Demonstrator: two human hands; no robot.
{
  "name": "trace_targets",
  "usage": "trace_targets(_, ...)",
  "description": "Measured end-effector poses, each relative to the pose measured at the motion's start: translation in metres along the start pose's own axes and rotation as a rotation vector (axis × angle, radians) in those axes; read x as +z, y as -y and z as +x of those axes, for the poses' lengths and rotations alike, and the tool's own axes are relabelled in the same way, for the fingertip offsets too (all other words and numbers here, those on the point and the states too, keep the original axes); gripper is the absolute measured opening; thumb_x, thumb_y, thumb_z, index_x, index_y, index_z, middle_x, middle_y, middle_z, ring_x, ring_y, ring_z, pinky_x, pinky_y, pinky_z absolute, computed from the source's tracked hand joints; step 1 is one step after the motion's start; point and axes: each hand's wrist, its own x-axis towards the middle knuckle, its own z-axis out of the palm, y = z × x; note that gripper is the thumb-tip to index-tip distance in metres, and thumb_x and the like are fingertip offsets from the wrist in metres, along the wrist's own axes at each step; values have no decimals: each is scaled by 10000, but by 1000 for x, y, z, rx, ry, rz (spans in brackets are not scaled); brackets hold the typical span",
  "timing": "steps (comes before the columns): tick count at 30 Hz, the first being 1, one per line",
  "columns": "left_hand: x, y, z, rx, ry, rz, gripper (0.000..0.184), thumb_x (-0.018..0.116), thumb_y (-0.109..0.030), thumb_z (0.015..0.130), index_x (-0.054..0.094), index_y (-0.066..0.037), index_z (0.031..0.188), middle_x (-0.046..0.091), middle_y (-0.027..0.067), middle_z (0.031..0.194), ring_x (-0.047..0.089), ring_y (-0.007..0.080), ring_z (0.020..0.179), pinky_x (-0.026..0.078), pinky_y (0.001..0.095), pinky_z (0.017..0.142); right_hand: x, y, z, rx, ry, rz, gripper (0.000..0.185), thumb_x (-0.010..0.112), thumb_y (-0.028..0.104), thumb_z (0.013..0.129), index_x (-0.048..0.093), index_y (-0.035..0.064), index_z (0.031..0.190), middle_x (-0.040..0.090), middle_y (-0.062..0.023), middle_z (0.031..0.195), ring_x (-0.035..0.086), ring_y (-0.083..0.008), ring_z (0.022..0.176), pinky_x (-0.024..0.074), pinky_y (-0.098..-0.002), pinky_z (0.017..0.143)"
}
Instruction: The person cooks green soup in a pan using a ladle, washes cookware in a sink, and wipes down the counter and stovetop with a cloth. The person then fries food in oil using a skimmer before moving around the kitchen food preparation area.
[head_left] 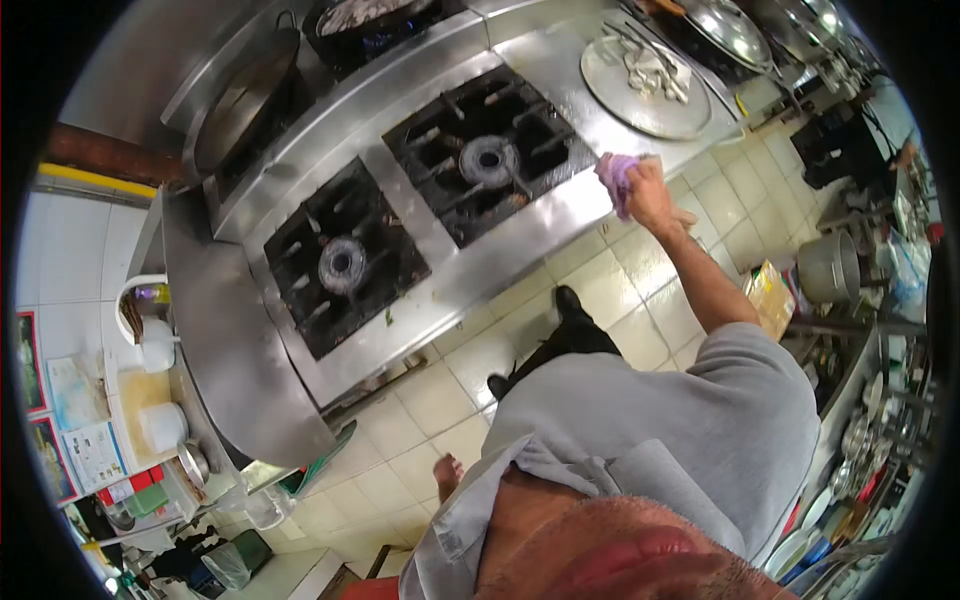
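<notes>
My right hand point(650, 196) is closed around a crumpled purple cloth point(617, 184) at the front edge of the steel stove point(520, 242). It is near the stove's right end, just below a large round metal lid point(622, 95) with tongs and a crumpled pale cloth lying on it. My left hand point(449, 471) hangs low by my side over the tiled floor. Its fingers look loosely apart, with nothing seen in them. Two black burner grates, the right one point(487, 160) and the left one point(343, 262), are between the hands and the back of the stove.
Behind the stove, a dark wok point(250, 95) and a pan of food point(360, 15) sit at the back. A lidded pan point(725, 32) stands at the upper right. A big pot point(828, 268) and crowded shelves line the right side. White containers point(162, 427) stand on a left counter.
</notes>
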Motion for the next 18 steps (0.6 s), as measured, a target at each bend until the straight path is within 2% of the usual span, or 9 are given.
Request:
trace_targets(2, 35, 11, -11, 5, 52, 132, 230, 544, -249, 823, 520, -47, 932, 579, 77, 805, 577, 209, 692, 459, 320, 540, 14, -11, 44, -139, 209, 9, 186, 560, 82, 638, 575, 59, 822, 586, -148, 827, 549, -344, 852, 439, -429, 754)
trace_targets(3, 58, 10, -26, 21, 93, 195, 229, 544, -238, 820, 522, -41, 935, 575, 78, 813, 578, 206, 703, 461, 318, 542, 30, -7, 69, -145, 84, 15, 191, 503, 62, 654, 574, 60, 831, 581, -161, 817, 563, -359, 801, 441, -455, 717)
trace_targets(5, 102, 9, -49, 48, 160, 228, 226, 545, -214, 815, 525, -28, 943, 567, 81, 828, 580, 202, 724, 464, 313, 544, 53, 3, 138, 2, 218, 56, 194, 483, 87, 697, 570, 62, 869, 580, -187, 852, 566, -377, 815, 446, -465, 713)
trace_targets(11, 165, 4, -110, 220, 20, 405, 268, 533, -209, 822, 528, -39, 1030, 547, 44, 836, 557, 157, 660, 411, 274, 473, 145, 18, 308, -30, 455, 54, 288, 441, 139, 766, 573, 78, 1015, 566, -191, 1033, 554, -364, 942, 448, -446, 799)
trace_targets(12, 160, 7, -115, 270, 17, 338, 259, 538, -206, 816, 535, -42, 1016, 544, 41, 800, 544, 152, 622, 398, 268, 454, 141, 20, 327, -14, 503, 13, 274, 436, 174, 795, 577, 94, 1015, 564, -166, 1073, 558, -349, 963, 443, -452, 822)
trace_targets(14, 160, 17, -131, 324, -130, 193, 204, 536, -173, 796, 560, -51, 958, 527, 33, 683, 502, 139, 516, 360, 255, 407, 203, -23, 363, 145, 159, 242, 359, 445, 254, 823, 517, 169, 1165, 517, -118, 1185, 472, -297, 1118, 350, -441, 952)
trace_targets(15, 158, 21, -142, 317, -143, 174, 204, 536, -173, 796, 560, -51, 958, 527, 33, 683, 502, 139, 516, 360, 255, 407, 178, -16, 362, 64, 179, 47, 395, 478, 257, 812, 485, 194, 1202, 467, -105, 1241, 425, -289, 1161, 319, -456, 968)
trace_targets(17, 166, 5, -182, 11, -388, 151, 179, 521, -160, 784, 569, -49, 916, 527, 45, 660, 503, 138, 504, 357, 260, 401, 115, 0, 352, 35, 235, -150, 483, 548, 253, 779, 438, 238, 1249, 372, -84, 1328, 351, -280, 1220, 283, -489, 978)
trace_targets(18, 119, 50, -142, -124, 58, -502, 171, 513, -155, 778, 564, -41, 894, 537, 68, 660, 504, 153, 493, 345, 269, 379, 96, 6, 346, 87, 272, -154, 527, 586, 246, 758, 423, 256, 1260, 327, -77, 1359, 324, -278, 1236, 276, -508, 973)
